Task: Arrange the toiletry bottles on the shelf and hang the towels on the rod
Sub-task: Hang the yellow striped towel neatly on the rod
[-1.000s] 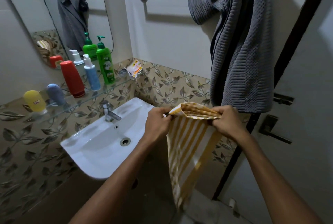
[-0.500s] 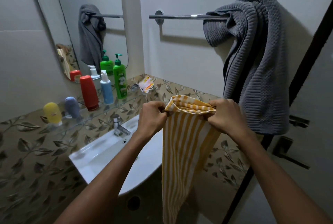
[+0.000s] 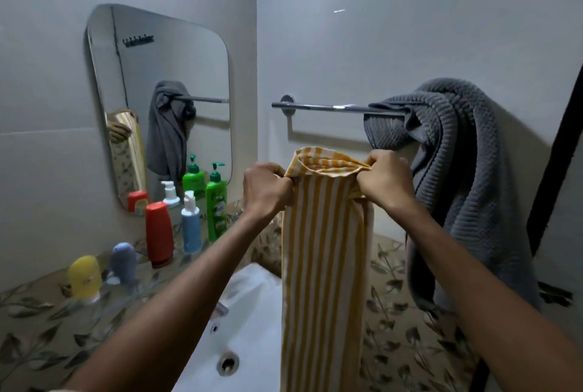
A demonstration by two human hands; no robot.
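A yellow-and-white striped towel hangs down from both my hands. My left hand grips its top left corner and my right hand grips its top right corner, a little below the chrome towel rod. A grey ribbed towel is draped over the rod's right end. On the glass shelf at left stand a green pump bottle, a blue pump bottle, a red bottle, a grey-blue tube and a yellow tube.
A mirror hangs above the shelf and reflects the bottles and the grey towel. The white sink lies below my arms. A dark door frame runs down the right side. The left half of the rod is bare.
Both hands have lifted the striped towel upward, from sink height to just under the rod. The view has tilted up with them.
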